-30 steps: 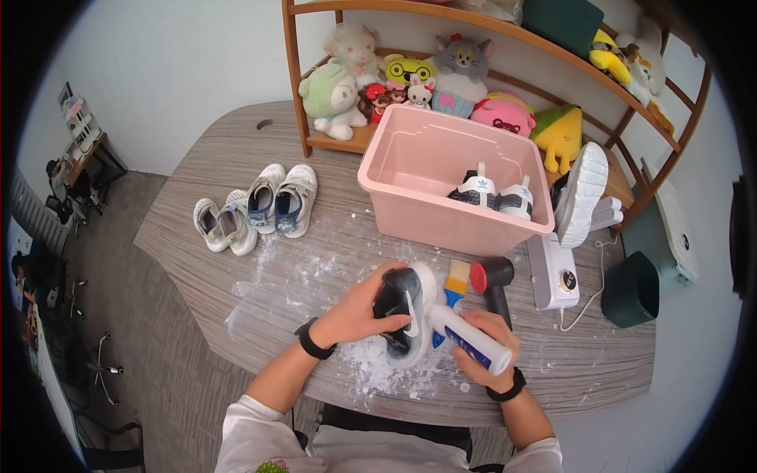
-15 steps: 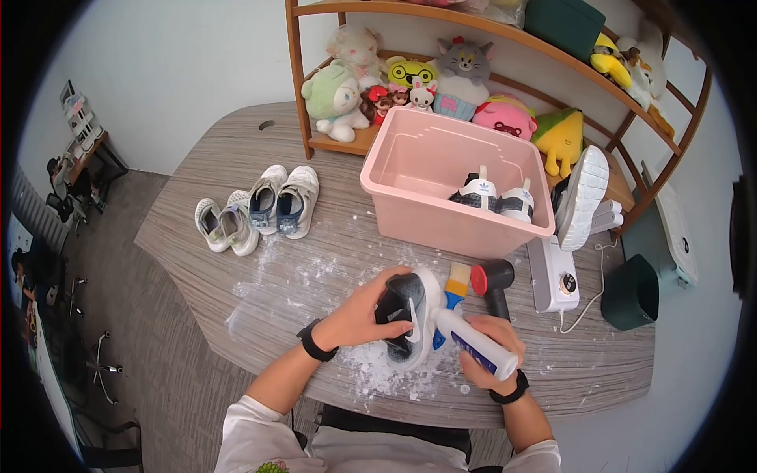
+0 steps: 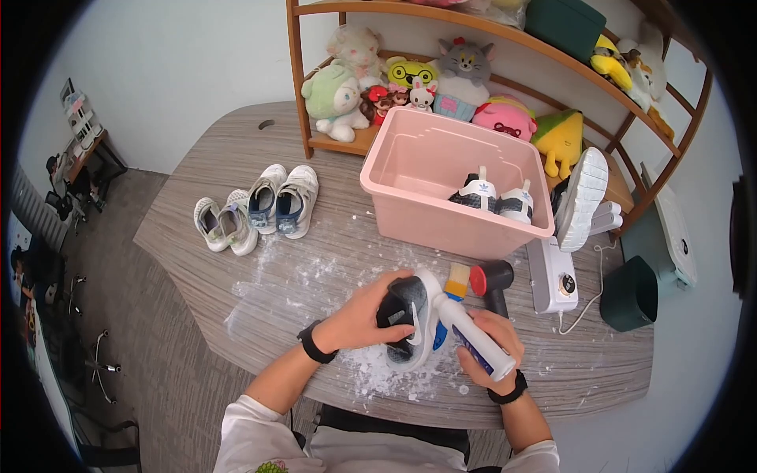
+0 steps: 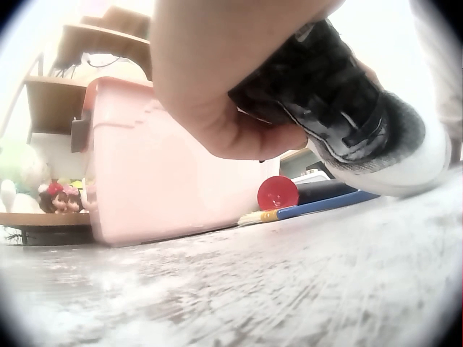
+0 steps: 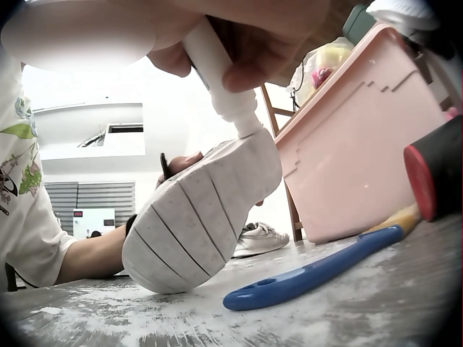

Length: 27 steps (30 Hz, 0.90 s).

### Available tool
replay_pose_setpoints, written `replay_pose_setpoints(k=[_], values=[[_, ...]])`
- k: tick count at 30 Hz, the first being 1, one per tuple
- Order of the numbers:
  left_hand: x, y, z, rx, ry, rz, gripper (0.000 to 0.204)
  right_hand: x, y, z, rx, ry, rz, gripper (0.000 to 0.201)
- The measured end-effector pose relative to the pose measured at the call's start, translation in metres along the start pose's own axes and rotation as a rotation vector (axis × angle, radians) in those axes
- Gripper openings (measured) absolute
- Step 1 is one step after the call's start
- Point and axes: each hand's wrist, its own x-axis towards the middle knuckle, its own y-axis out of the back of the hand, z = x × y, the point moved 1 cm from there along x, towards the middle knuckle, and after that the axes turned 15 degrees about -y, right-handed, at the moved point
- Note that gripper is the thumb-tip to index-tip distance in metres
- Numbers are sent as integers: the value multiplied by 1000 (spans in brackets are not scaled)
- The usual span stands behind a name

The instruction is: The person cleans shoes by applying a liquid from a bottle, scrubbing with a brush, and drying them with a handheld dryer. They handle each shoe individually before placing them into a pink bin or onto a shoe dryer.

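A dark grey and black shoe [image 3: 404,306] with a white sole is gripped by my left hand [image 3: 359,319] near the table's front edge. It stands tilted, its ridged sole [image 5: 199,217] facing my right side in the right wrist view. My right hand [image 3: 495,343] holds a white bottle [image 3: 475,335] with a blue label, its tip touching the edge of the sole. In the left wrist view the left hand's fingers [image 4: 253,137] curl round the shoe's upper [image 4: 318,94]. White residue [image 3: 386,378] lies under the shoe.
A blue-handled brush [image 3: 456,284] and a black-and-red tool [image 3: 494,277] lie right of the shoe. Behind stands a pink bin [image 3: 449,225] with shoes inside. Two small pairs of shoes [image 3: 296,201] stand at left. A white device [image 3: 553,276] and dark green bin [image 3: 631,293] are at right.
The bottle and my right hand have shifted slightly right, and the bottle's tip now sits higher along the sole's edge. My left hand keeps its grip, with the shoe moved slightly right.
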Motion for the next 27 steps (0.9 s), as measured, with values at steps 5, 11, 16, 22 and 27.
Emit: replay_pose_setpoints(k=[5, 11, 16, 22, 27], values=[[1, -12, 15, 53, -142, -103, 90, 3, 3, -2, -19, 26, 87, 55], [2, -11, 18, 16, -91, -127, 90, 3, 11, -3, -5, -19, 100, 50], [3, -11, 19, -10, -85, -132, 88, -1, 15, -1, -24, -23, 93, 49], [2, -10, 14, -62, -102, -113, 88, -5, 14, 1, -27, -12, 101, 47], [1, -11, 14, -86, -73, -63, 83, -4, 14, 1, -30, 24, 109, 47]])
